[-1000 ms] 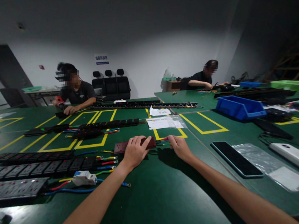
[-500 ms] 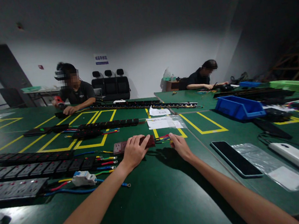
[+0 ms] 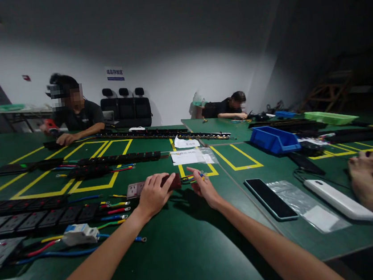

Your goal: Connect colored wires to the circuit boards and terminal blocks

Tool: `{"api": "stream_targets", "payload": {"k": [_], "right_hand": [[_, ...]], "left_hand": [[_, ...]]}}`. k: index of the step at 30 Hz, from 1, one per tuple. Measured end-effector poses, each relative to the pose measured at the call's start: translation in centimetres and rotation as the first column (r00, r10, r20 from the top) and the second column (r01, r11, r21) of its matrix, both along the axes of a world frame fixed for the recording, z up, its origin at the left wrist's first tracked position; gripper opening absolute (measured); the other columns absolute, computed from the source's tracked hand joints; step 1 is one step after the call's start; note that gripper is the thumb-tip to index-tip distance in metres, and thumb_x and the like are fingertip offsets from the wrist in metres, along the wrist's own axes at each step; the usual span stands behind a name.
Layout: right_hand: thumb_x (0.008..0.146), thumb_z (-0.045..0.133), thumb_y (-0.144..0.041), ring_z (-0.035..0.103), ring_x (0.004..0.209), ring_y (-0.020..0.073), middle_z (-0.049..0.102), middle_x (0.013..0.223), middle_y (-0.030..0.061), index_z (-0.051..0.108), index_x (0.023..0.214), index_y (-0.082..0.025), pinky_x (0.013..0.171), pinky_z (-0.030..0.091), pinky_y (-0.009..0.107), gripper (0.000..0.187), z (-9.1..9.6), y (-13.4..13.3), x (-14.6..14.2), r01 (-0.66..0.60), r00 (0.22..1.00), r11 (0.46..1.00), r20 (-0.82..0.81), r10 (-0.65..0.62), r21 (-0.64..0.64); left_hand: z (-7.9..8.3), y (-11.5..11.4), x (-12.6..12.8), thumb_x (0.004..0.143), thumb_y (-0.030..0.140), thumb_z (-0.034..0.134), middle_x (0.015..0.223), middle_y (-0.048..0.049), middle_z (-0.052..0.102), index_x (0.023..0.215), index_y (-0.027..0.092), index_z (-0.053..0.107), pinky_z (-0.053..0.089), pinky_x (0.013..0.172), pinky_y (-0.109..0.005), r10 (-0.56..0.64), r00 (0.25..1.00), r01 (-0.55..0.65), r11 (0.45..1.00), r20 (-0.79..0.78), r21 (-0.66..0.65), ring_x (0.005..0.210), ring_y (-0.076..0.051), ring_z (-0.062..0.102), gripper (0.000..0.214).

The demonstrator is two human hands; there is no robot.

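Note:
My left hand [image 3: 155, 195] is wrapped over a dark red socket strip [image 3: 134, 190], with its fingers on the top and far side. The strip's left end shows pale outlet faces. From its right end run short coloured wires [image 3: 187, 178] with metal ring terminals at their tips. My right hand [image 3: 203, 186] is around these wires, its index finger stretched toward the strip, and the terminals stick out past the finger. How firmly it grips is hard to see.
Black socket strips [image 3: 43, 219] with coloured leads lie to the left, beside a white breaker [image 3: 81, 234]. At right are a phone [image 3: 270, 198], a plastic bag [image 3: 310, 209], a white power bank [image 3: 339, 199] and a blue bin [image 3: 274, 140]. Another person's hands [image 3: 366, 169] are at far right.
The view has swung right, bringing another person's hands into sight. My right hand has shifted closer to the strip along the wires, and its index finger has straightened. My left hand stays on the strip.

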State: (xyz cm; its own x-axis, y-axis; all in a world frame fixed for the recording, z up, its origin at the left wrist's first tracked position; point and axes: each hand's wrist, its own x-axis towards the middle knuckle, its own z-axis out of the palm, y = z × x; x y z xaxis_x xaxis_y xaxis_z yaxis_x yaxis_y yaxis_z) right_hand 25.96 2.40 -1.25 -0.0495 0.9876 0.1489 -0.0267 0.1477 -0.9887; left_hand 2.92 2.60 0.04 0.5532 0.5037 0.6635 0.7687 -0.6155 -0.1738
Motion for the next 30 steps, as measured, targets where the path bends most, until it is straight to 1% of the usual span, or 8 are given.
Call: {"api": "stream_targets", "payload": {"k": [2,5,10,14,18,22,26,30], "right_hand": [[0.087,0.046,-0.076,0.038,0.048,0.0108,0.043,0.061,-0.0048,0.061,0.134,-0.022,0.04,0.026,0.022,0.074,0.02,-0.03,-0.02,0.058,0.998,0.998,-0.001,-0.058,0.004],[0.088,0.043,-0.076,0.041,0.051,0.0112,0.047,0.065,-0.0025,0.066,0.129,-0.022,0.041,0.026,0.022,0.072,-0.13,0.23,0.14,0.111,0.994,0.994,-0.023,-0.111,0.005],[0.086,0.048,-0.074,0.042,0.052,0.0105,0.048,0.067,-0.0017,0.07,0.122,-0.022,0.042,0.027,0.021,0.067,-0.38,0.63,0.15,0.147,0.984,0.988,-0.093,-0.151,-0.048],[0.087,0.05,-0.069,0.042,0.052,0.0102,0.048,0.067,-0.0015,0.071,0.12,-0.021,0.042,0.026,0.02,0.062,-0.39,0.68,0.12,0.147,0.985,0.989,-0.091,-0.149,-0.033],[0.088,0.049,-0.064,0.041,0.052,0.0101,0.049,0.069,-0.0009,0.071,0.121,-0.021,0.041,0.024,0.02,0.058,-0.43,0.75,0.26,0.143,0.982,0.988,-0.114,-0.148,-0.051],[0.087,0.051,-0.058,0.044,0.054,0.0105,0.056,0.074,0.0024,0.076,0.108,-0.019,0.042,0.028,0.02,0.051,-0.33,0.71,0.34,0.186,0.977,0.982,-0.095,-0.188,-0.033],[0.085,0.053,-0.058,0.044,0.055,0.0104,0.059,0.074,0.0034,0.078,0.098,-0.017,0.044,0.03,0.021,0.05,-0.01,0.52,0.25,0.212,0.976,0.977,-0.059,-0.211,0.009],[0.084,0.053,-0.06,0.046,0.055,0.0095,0.062,0.078,0.0038,0.077,0.1,-0.017,0.043,0.027,0.019,0.051,0.13,0.43,0.22,0.161,0.984,0.987,-0.072,-0.162,-0.014]], "left_hand": [[0.03,0.0,0.07,0.09,0.027,0.065,0.123,-0.0144,0.062,0.144,0.022,0.05,0.046,0.092,-0.045,-0.023,1.0,0.023,1.0,-0.014,-0.013,0.112,-0.03,0.057,0.056],[0.06,0.0,0.09,0.089,0.025,0.066,0.123,-0.0147,0.062,0.143,0.021,0.05,0.046,0.092,-0.046,-0.027,0.999,0.026,1.0,-0.033,-0.016,0.112,-0.031,0.057,0.056],[0.03,0.1,0.02,0.089,0.024,0.067,0.124,-0.0147,0.062,0.142,0.02,0.049,0.046,0.092,-0.046,-0.012,0.999,0.011,1.0,-0.053,-0.014,0.112,-0.031,0.057,0.057],[-0.06,0.18,-0.02,0.089,0.025,0.067,0.124,-0.0149,0.061,0.142,0.019,0.049,0.046,0.092,-0.046,-0.014,0.998,0.014,1.0,-0.06,-0.013,0.112,-0.031,0.057,0.057],[-0.11,0.23,-0.01,0.089,0.025,0.067,0.125,-0.015,0.061,0.143,0.019,0.048,0.046,0.092,-0.046,-0.011,0.998,0.01,1.0,-0.062,-0.018,0.112,-0.031,0.057,0.057],[-0.03,0.19,0.04,0.089,0.025,0.068,0.124,-0.0149,0.061,0.142,0.019,0.049,0.046,0.092,-0.046,-0.013,0.997,0.011,1.0,-0.072,-0.022,0.112,-0.031,0.056,0.057],[-0.03,0.2,0.04,0.09,0.026,0.067,0.123,-0.0147,0.061,0.142,0.019,0.049,0.046,0.091,-0.045,-0.017,0.997,0.014,0.999,-0.077,-0.031,0.111,-0.031,0.057,0.055],[-0.11,0.27,0.01,0.091,0.027,0.066,0.122,-0.0147,0.061,0.142,0.019,0.05,0.045,0.091,-0.045,-0.01,0.997,0.009,1.0,-0.076,-0.021,0.11,-0.03,0.057,0.054]]}}
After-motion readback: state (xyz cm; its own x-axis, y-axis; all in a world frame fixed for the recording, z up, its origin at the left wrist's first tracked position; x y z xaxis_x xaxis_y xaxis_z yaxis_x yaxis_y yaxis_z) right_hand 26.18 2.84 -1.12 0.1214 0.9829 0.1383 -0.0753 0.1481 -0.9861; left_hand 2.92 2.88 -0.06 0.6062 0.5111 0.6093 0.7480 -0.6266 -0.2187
